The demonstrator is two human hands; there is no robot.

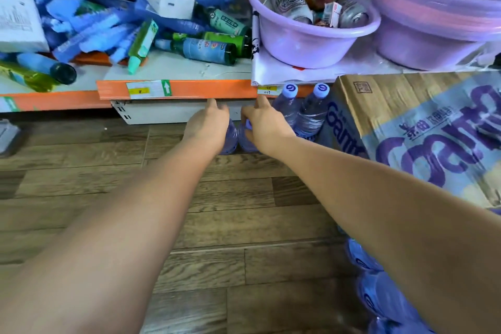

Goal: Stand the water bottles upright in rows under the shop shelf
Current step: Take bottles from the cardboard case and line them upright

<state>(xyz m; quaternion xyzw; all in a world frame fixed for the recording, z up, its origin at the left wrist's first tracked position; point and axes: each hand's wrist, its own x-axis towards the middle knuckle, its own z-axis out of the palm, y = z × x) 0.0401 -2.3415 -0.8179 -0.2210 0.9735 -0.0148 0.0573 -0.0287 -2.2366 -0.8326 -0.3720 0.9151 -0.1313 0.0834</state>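
Near, bottom right: pack of bottles (pixel 385 295) lying on the wood floor (pixel 81 198), partly behind the right forearm. Both arms stretched forward over the floor toward the shelf (pixel 173 89). Left hand (pixel 207 123) wrapped on a bottle (pixel 230 138) standing at the shelf's front edge; fingers clamped around it, tips hidden under the shelf lip. Right hand (pixel 264 125) on the next bottle (pixel 245 138), touching the first; fingers closed on its top, index pointing up at the shelf edge. Just right: two upright bottles (pixel 301 108), blue caps, side by side against a carton (pixel 406 127). Above, shelf top holds a heap of blue packs, lying bottles, and two purple basins (pixel 311 38).
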